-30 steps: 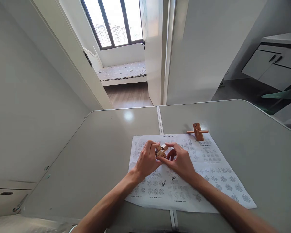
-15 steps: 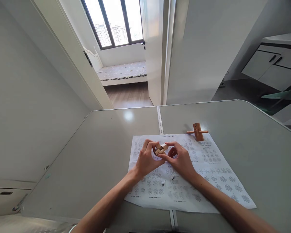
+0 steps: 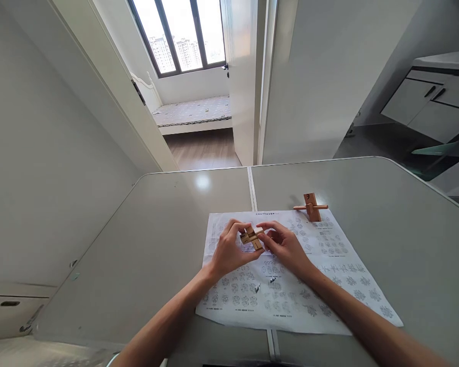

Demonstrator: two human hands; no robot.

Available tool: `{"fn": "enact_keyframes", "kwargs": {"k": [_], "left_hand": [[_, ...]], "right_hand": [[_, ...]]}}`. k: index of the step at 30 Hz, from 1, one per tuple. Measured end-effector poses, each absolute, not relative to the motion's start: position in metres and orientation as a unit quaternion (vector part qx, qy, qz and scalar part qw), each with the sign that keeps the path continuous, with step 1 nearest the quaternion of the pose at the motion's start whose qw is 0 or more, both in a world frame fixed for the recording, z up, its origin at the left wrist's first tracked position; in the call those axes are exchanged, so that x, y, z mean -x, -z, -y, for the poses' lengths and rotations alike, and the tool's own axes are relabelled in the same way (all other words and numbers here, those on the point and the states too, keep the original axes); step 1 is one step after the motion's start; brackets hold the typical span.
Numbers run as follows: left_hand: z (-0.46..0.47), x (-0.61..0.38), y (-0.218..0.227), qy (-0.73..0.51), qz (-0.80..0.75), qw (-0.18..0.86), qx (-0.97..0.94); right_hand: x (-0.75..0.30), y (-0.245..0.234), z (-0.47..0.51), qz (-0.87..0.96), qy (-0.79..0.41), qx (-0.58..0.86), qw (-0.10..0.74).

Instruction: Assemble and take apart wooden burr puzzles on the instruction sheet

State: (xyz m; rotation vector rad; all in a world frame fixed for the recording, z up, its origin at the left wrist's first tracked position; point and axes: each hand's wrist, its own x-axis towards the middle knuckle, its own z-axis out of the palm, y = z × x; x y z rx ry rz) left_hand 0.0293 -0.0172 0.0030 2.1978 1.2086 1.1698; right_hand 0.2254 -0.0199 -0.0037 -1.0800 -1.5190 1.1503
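Your left hand [image 3: 229, 252] had its grip closed on the left end of the wooden puzzle [image 3: 251, 237], held just above the printed sheet [image 3: 329, 285], midway between the left and right edges of the surface [image 3: 156, 244]. Your right hand [image 3: 285, 247] pinched the puzzle's other end. Farther right, a wooden cross piece [image 3: 311, 207] stood at the sheet's far right corner, well apart from both hands.

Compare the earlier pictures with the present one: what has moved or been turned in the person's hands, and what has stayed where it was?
The wooden pieces have been turned between the fingertips and now show a crossed shape. The right hand has edged slightly away from the person; the left hand barely shifted. Both keep their grip. The wooden cross, printed sheet and table are unchanged.
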Motion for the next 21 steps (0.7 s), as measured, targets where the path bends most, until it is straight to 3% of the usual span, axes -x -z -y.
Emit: {"fn": "enact_keyframes", "kwargs": {"k": [12, 21], "left_hand": [[0.0175, -0.0282, -0.0008, -0.405, -0.409, 0.204, -0.792], [0.0183, -0.0260, 0.0021, -0.419, -0.379, 0.154, -0.811]], "right_hand": [[-0.2263, 0.0079, 0.0185, 0.601, -0.488, 0.438, 0.457], [-0.2267, 0.0104, 0.0194, 0.575, -0.545, 0.429, 0.435]]}}
